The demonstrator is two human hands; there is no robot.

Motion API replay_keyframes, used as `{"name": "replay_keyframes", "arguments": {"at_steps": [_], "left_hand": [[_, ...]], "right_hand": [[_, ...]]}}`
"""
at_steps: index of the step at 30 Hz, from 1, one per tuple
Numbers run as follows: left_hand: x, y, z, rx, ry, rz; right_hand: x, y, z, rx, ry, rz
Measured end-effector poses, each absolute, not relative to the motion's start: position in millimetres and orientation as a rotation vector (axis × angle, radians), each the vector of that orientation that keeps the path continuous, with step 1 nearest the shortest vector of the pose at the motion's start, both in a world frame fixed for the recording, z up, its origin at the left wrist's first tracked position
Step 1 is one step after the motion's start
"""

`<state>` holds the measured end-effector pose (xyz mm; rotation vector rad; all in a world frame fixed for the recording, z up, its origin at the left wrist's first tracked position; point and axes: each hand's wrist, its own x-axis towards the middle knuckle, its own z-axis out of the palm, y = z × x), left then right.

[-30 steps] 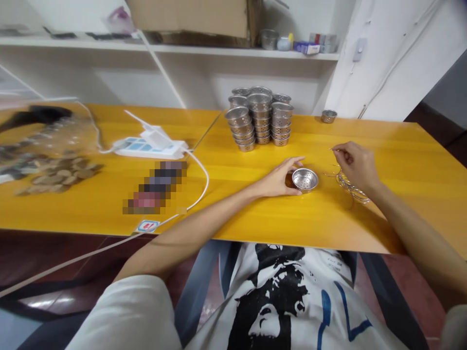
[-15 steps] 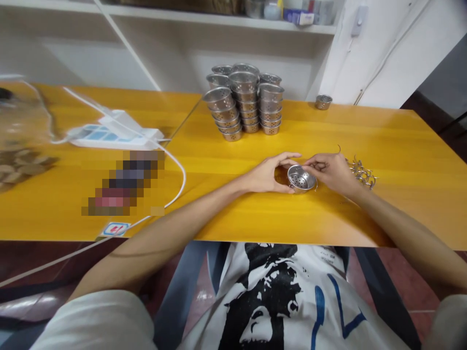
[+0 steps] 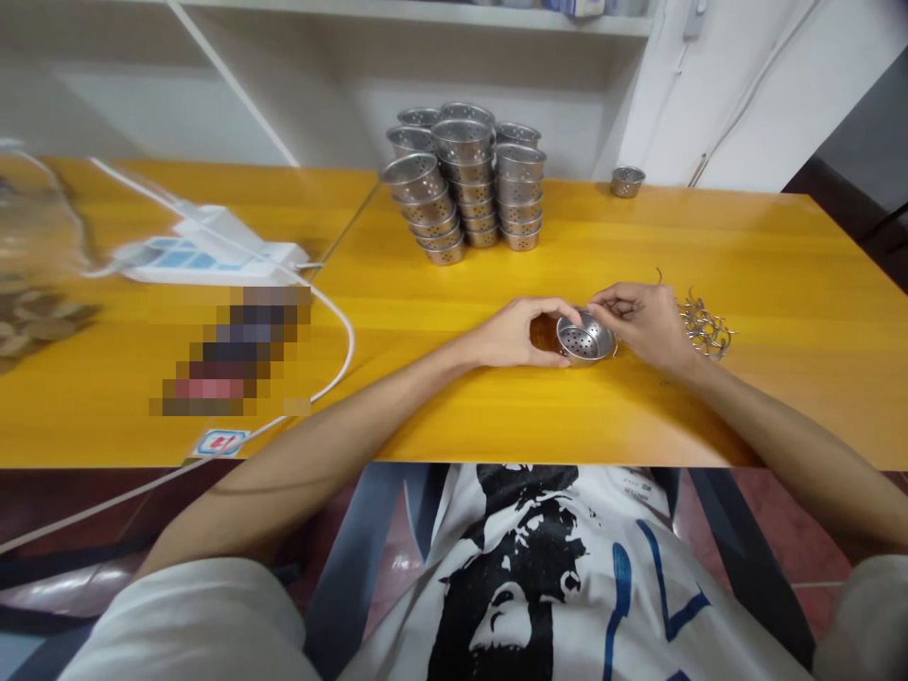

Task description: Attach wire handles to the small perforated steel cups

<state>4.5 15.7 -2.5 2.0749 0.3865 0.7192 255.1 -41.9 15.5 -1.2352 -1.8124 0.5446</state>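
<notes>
A small perforated metal cup [image 3: 584, 339] sits tilted on the yellow table [image 3: 454, 397] between my hands. My left hand [image 3: 517, 331] curls round its left side and grips it. My right hand [image 3: 638, 320] is at the cup's right rim, its fingers pinched together on the rim or on a thin wire piece that I cannot make out clearly. A heap of thin wire handles [image 3: 702, 326] lies just right of my right hand.
Stacks of the same perforated cups [image 3: 464, 184] stand at the back of the table, and a single cup [image 3: 628, 181] sits further right. A white power strip [image 3: 205, 257] with a cable lies at left. Brown pieces [image 3: 35, 322] are at the far left.
My right hand has come from the wire heap over to the cup's rim. My left hand has closed round the cup and tilted it.
</notes>
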Motion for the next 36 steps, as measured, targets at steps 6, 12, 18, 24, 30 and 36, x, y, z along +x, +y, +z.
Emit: {"name": "replay_keyframes", "arguments": {"at_steps": [6,12,18,24,30,36], "left_hand": [[3.9,20.1,-3.5,2.19,0.378,0.719],[2.8,25.8,-1.7,2.138,0.351,0.666],[-0.5,30.3,-4.5,2.123,0.363,0.638],[-2.3,31.0,-3.8,2.102,0.295,0.624],[-1.0,30.1,-4.0,2.105,0.319,0.621],[1.4,22.2,1.3,2.099,0.383,0.608]], "right_hand": [[244.5,-40.5,12.8,-1.208,-1.701,0.684],[263.9,-37.4,31.3,-1.012,-2.045,0.875],[282.3,-30.9,35.5,-0.832,-2.319,0.85],[286.4,-30.4,37.2,-0.828,-2.429,1.052],[280.7,-31.8,29.6,-0.91,-2.384,0.966],[268.7,-40.9,23.6,-0.923,-2.372,0.796]]}}
